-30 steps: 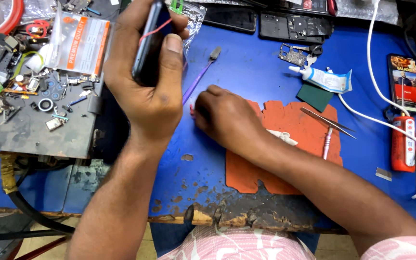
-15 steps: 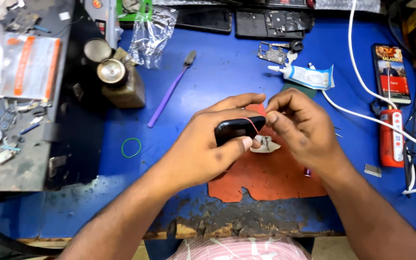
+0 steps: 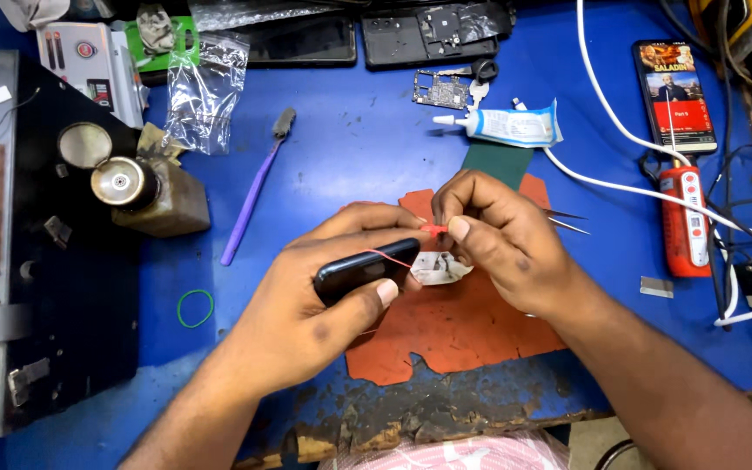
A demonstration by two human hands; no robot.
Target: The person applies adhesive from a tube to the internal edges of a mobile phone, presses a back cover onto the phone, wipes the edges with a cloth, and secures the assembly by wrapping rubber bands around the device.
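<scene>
Purple brush [image 3: 254,193] on blue table [image 3: 359,148]; green rubber band [image 3: 195,308] nearby; white glue tube [image 3: 502,127]; red tester [image 3: 685,220]

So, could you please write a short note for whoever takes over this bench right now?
Left hand grips a small black phone on its side over the orange mat. Right hand pinches the end of a thin red wire running from the phone. A small white part lies on the mat beneath. Tweezers rest behind the right hand; glue tube further back. The wire's far end is not yet fixed anywhere.

Bright even light, sharp, soft shadows
</scene>
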